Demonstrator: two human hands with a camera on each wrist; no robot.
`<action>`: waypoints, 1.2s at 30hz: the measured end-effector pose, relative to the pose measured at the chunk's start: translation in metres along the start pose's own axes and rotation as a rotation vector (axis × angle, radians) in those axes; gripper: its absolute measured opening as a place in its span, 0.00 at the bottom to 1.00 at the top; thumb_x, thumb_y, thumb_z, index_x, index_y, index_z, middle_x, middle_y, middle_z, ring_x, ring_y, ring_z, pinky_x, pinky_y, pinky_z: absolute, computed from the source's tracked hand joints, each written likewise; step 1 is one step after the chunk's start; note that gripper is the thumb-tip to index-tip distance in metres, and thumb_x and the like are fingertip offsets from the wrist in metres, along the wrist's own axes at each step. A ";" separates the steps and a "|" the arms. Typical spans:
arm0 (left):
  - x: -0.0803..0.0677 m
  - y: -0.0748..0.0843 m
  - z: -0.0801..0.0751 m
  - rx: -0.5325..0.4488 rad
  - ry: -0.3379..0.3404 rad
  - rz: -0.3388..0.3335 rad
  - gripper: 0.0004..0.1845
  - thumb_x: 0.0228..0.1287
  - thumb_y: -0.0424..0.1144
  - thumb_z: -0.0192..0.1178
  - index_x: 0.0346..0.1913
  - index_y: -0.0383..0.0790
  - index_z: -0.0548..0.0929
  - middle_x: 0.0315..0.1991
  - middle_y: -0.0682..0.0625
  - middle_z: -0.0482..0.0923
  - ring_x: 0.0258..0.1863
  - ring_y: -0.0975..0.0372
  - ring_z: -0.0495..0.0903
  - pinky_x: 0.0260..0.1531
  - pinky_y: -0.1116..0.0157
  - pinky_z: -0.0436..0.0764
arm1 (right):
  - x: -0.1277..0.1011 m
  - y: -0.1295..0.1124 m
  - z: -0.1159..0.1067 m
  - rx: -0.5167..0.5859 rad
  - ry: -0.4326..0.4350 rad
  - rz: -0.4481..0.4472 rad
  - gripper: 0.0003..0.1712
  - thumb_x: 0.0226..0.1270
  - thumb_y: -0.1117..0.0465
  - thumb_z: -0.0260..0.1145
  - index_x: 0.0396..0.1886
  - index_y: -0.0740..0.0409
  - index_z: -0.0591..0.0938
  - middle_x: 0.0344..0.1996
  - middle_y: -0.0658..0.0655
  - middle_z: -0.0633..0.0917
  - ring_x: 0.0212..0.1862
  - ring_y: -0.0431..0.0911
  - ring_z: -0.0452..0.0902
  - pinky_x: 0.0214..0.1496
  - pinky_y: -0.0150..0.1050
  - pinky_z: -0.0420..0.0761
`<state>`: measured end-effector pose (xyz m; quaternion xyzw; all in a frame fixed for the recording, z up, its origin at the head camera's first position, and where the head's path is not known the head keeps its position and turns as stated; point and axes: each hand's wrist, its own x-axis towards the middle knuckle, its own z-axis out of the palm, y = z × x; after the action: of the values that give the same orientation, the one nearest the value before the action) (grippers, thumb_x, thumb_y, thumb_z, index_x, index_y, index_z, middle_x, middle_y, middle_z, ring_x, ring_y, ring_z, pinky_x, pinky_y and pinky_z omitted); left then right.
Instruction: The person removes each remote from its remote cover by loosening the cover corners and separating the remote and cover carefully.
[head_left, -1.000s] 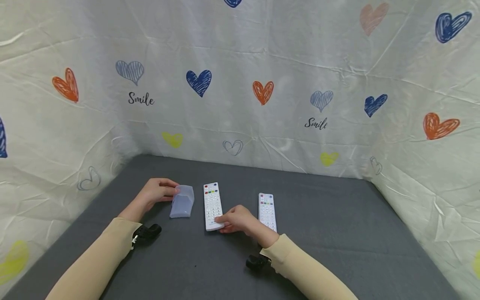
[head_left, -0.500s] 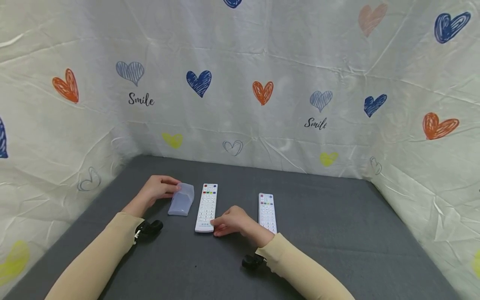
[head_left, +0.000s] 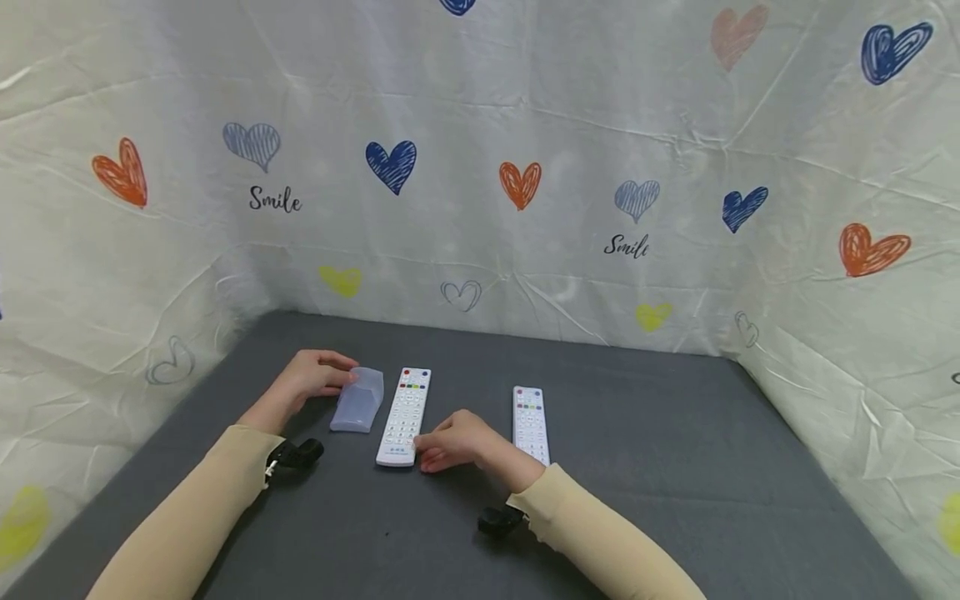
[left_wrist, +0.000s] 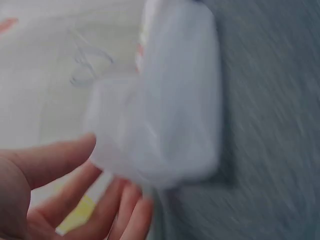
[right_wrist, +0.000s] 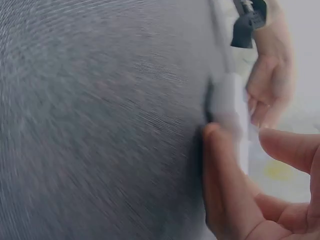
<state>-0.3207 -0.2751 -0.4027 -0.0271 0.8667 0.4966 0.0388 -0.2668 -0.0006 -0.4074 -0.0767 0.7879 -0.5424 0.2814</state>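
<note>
My left hand (head_left: 311,379) pinches the silicone sleeve (head_left: 358,400); beside it, my right hand's (head_left: 450,442) grip touches the bare remote (head_left: 404,416), still uncovered.

The word "Smile" stands twice, in black handwritten script, on the wrinkled white heart-printed cloth backdrop (head_left: 480,108) in front of me. One "Smile" (head_left: 274,199) sits on the left, under a grey-blue scribbled heart. The other (head_left: 628,246) sits to the right of centre, under a similar grey-blue heart, and a fold cuts its last letter short. The buttons of the long white remote control (head_left: 403,416) by my right hand and of the shorter white remote control (head_left: 529,423) beside it carry marks too small to read.
</note>
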 end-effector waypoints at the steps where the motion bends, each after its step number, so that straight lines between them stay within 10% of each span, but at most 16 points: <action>1: -0.002 0.004 0.001 0.034 0.018 0.018 0.24 0.63 0.39 0.61 0.59 0.31 0.75 0.58 0.34 0.74 0.50 0.52 0.78 0.52 0.53 0.79 | -0.002 -0.001 -0.004 -0.004 0.008 -0.012 0.15 0.62 0.59 0.68 0.36 0.69 0.84 0.28 0.62 0.87 0.29 0.45 0.85 0.35 0.37 0.86; 17: -0.005 0.084 0.072 0.100 0.237 0.237 0.15 0.63 0.42 0.63 0.50 0.39 0.82 0.49 0.41 0.80 0.49 0.49 0.77 0.45 0.53 0.79 | -0.032 0.009 -0.108 -0.017 0.335 -0.143 0.24 0.65 0.52 0.65 0.52 0.66 0.79 0.47 0.64 0.84 0.45 0.51 0.84 0.48 0.42 0.84; 25: -0.005 0.098 0.102 0.071 0.140 0.297 0.13 0.61 0.41 0.64 0.47 0.40 0.83 0.45 0.44 0.82 0.44 0.52 0.80 0.40 0.57 0.81 | -0.042 0.028 -0.141 0.028 0.551 -0.126 0.22 0.64 0.56 0.66 0.50 0.69 0.79 0.45 0.68 0.84 0.44 0.54 0.84 0.47 0.44 0.84; 36: -0.013 0.104 0.158 -0.004 -0.060 0.173 0.15 0.57 0.38 0.67 0.47 0.36 0.82 0.41 0.44 0.82 0.35 0.58 0.84 0.39 0.59 0.83 | -0.036 0.051 -0.139 -0.003 0.469 0.007 0.22 0.64 0.59 0.65 0.52 0.70 0.78 0.48 0.65 0.83 0.43 0.48 0.84 0.42 0.38 0.85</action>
<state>-0.3104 -0.0858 -0.3920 0.0626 0.8633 0.5003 0.0218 -0.3007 0.1483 -0.4044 0.0536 0.8327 -0.5434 0.0924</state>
